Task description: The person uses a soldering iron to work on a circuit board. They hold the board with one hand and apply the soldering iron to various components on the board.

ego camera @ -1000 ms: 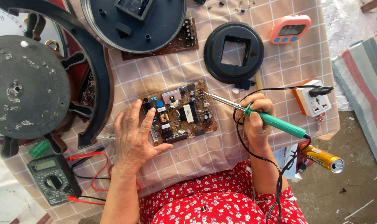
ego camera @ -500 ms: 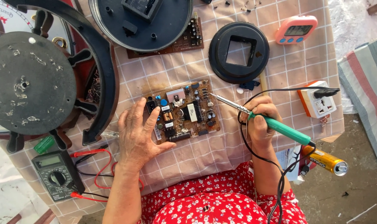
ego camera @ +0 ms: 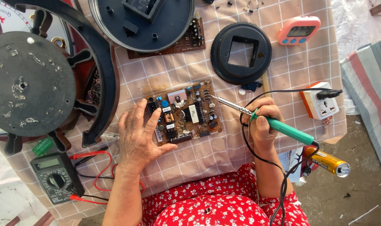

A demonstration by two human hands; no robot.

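Observation:
A brown circuit board (ego camera: 186,111) with many small parts lies on the checked cloth in front of me. My left hand (ego camera: 138,136) rests flat on the cloth, its fingertips pressing the board's left edge. My right hand (ego camera: 261,121) grips a green-handled soldering iron (ego camera: 278,125). The iron's metal tip points left and hovers just at the board's right edge. A thin wire also sticks down from my right hand's fingers. The iron's black cord loops around my right wrist.
A multimeter (ego camera: 56,175) with red leads lies at lower left. Large round black fan parts (ego camera: 27,83) fill the left and top. A black ring (ego camera: 240,52), pink timer (ego camera: 299,30), white power socket (ego camera: 320,102) and a yellow can (ego camera: 328,162) sit at right.
The view has shifted slightly. Both hands stay about where they were, the left on the board, the right holding the iron near the board's right edge.

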